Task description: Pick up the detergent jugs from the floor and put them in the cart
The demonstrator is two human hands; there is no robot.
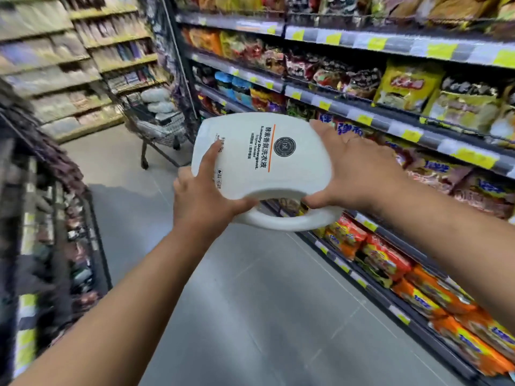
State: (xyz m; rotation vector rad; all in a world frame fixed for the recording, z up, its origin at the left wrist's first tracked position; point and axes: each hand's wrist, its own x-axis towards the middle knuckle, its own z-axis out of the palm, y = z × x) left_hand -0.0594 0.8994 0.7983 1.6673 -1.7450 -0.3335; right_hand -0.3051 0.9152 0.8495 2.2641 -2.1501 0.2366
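Note:
A white laundry detergent jug (pixel 259 162) with black print and an orange line is held on its side in mid-air, its handle loop toward me. My left hand (pixel 203 196) grips its left end, thumb hooked into the handle opening. My right hand (pixel 351 174) grips the right end, thumb also at the handle opening. Farther down the aisle stands a dark wire shopping cart (pixel 158 129) holding several white jugs (pixel 156 103).
Shelves of snack and noodle packs (pixel 390 112) line the right side down to the floor. A dark rack of goods (pixel 50 218) stands at the left. Wooden shelving (pixel 83 65) fills the back left. Grey floor (pixel 250 302) runs between them.

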